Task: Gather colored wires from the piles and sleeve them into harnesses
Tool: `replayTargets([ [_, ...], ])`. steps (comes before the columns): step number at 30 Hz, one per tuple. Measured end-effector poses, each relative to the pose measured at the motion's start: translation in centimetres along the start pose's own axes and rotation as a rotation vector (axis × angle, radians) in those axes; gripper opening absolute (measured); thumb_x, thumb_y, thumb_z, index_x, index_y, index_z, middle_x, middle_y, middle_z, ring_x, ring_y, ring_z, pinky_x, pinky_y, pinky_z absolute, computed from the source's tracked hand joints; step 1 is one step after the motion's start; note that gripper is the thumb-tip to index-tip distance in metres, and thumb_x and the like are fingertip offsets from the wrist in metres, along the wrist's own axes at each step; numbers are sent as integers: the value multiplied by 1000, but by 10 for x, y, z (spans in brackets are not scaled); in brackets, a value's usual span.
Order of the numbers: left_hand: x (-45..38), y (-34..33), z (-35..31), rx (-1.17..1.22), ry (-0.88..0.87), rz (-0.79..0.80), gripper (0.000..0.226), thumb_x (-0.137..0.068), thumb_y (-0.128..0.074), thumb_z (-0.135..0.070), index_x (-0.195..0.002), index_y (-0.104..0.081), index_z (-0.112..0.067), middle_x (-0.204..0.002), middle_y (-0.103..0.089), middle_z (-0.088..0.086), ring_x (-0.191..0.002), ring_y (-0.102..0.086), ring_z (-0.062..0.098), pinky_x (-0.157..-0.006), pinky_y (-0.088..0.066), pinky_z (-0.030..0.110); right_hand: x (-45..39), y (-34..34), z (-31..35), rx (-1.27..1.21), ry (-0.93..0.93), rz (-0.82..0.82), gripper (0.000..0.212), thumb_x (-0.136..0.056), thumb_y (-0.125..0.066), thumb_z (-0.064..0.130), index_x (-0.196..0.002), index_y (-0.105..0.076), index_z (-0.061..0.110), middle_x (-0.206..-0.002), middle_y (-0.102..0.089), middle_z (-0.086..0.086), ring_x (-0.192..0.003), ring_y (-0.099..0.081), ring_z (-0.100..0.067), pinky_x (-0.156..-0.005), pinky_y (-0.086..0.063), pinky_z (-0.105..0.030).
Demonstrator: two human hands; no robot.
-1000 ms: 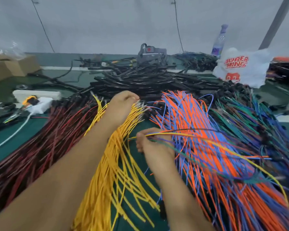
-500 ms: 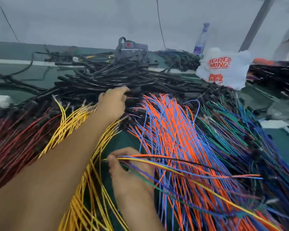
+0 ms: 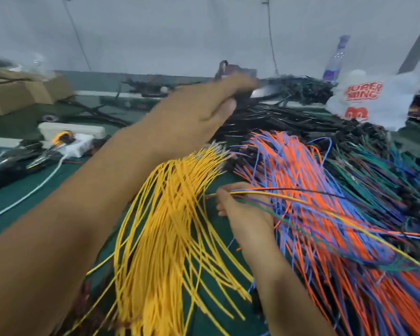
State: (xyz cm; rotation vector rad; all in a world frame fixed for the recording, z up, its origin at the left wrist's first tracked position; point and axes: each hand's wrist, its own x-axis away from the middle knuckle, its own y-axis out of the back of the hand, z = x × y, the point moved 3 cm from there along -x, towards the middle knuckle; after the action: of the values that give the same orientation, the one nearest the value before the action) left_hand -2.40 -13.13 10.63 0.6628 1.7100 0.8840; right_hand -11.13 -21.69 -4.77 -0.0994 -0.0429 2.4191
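Fanned yellow wires (image 3: 170, 229) beside orange-blue pile (image 3: 308, 190) — mixed-color bundle (image 3: 289, 197) lying across it

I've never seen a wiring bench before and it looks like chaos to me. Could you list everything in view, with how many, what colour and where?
yellow wires: one pile, yellow, centre front
orange and blue wires: one mixed pile, right of centre
green and blue wires: one pile, far right
red and black wires: a few showing, low left, mostly hidden by the arm
black sleeves: one heap, black, behind the coloured piles
plastic bag: one, white with red print, back right
bottle: one, clear, behind the bag
cardboard boxes: brown, back left, count unclear
power strip: one, white, left
left hand: reaching to the black heap, blurred
right hand: pinching a held wire bundle of mixed colours
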Motion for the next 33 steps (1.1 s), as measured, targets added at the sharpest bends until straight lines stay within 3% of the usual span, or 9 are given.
replayTargets([
  [3, 58, -16, 14, -78, 91, 186, 40, -100, -42, -39, -139, -42, -36, -130, -58, -8, -114, -52, 11, -87, -39, 26, 1, 0, -1, 41, 54, 9, 19, -86, -68, 8, -71, -64, 19, -52, -63, 2, -50, -61, -8, -58, -53, -24],
  [6, 97, -35, 33, -284, 299, 239, 36, -101, -37, -38, -134, -48, -31, -112, -60, 2, -106, -54, 26, -83, -41, 38, -1, 4, -4, 72, 46, 2, 16, -86, -69, 14, -72, -66, 21, -55, -67, 4, -55, -65, -9, -66, -55, -35],
  [8, 109, -51, 36, -381, 397, 247, 28, -100, -40, -32, -123, -54, -25, -105, -59, 4, -102, -53, 29, -80, -40, 41, 1, 4, -5, 30, 53, 4, 19, -87, -68, 10, -72, -66, 20, -55, -67, 4, -52, -65, -8, -63, -54, -31],
  [12, 116, -84, 24, -110, 516, 84, 21, -97, -47, -22, -117, -54, -24, -105, -61, 2, -102, -52, 29, -83, -36, 41, 7, 5, -3, -14, 52, 17, 23, -89, -67, 10, -69, -68, 21, -58, -69, 2, -56, -67, -10, -66, -55, -30],
  [15, 119, -95, 21, -141, 522, 48, 28, -99, -38, -39, -126, -42, -41, -99, -57, -4, -104, -47, 24, -86, -26, 41, 9, 7, -2, -41, 7, -1, 29, -90, -67, 12, -63, -71, 22, -60, -70, 1, -59, -68, -11, -74, -56, -36],
  [18, 122, -96, 25, -112, 476, 42, 24, -99, -33, -49, -121, -42, -48, -89, -53, -10, -98, -46, 19, -76, -19, 35, 9, 4, 3, -143, 16, 19, 20, -91, -65, 7, -74, -69, 16, -62, -69, -2, -59, -67, -11, -65, -56, -26],
  [26, 114, -83, 25, -4, 388, -114, 19, -100, -44, -21, -101, -63, -18, -87, -64, -3, -83, -55, 23, -77, -39, 39, 5, 1, 7, -441, -57, 73, 12, -92, -58, 1, -84, -66, 4, -64, -67, -6, -62, -66, -12, -58, -53, -20],
  [30, 115, -84, 23, 300, 441, -93, 15, -99, -48, -18, -94, -60, -24, -77, -59, -13, -68, -50, 0, -60, -35, 19, 4, 0, 7, -530, -83, 133, 10, -93, -56, 2, -87, -64, 3, -64, -66, -5, -64, -66, -12, -59, -53, -19],
  [33, 116, -85, 22, 439, 491, -84, 14, -99, -49, -19, -97, -59, -29, -84, -61, -12, -69, -50, -3, -58, -35, 11, 4, 0, 6, -551, -110, 138, 11, -94, -55, 3, -88, -64, 4, -64, -67, -5, -63, -66, -11, -58, -52, -18],
])
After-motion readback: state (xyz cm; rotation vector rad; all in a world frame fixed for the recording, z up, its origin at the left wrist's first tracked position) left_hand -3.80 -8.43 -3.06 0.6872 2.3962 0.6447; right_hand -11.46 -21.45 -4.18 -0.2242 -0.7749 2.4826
